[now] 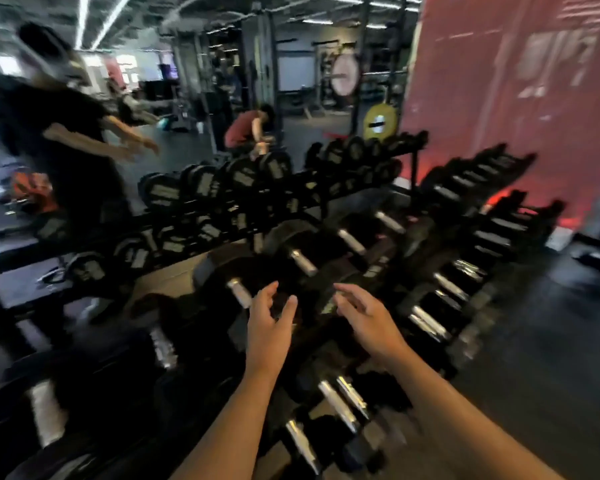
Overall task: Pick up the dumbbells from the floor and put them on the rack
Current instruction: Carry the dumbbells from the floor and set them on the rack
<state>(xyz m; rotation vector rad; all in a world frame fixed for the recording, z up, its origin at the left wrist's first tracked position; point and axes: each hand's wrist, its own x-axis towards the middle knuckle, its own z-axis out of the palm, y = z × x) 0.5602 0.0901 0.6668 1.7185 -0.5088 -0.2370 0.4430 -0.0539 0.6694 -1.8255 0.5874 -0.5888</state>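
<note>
A long black dumbbell rack [388, 341] runs from the lower left to the upper right, loaded with several black dumbbells with silver handles [303, 263]. My left hand [269, 327] hovers over the rack's upper tier with fingers spread and holds nothing. My right hand [368, 315] is beside it, also empty with fingers apart, just above a dumbbell head. More dumbbells [340, 403] lie on the lower tier beneath my forearms. The whole picture is blurred by motion.
A mirror behind the rack reflects the dumbbells [201, 188], a person in black [52, 133] and a crouching person in red [246, 128]. A red wall [506, 81] stands at the right, with dark rubber floor [541, 358] beside the rack.
</note>
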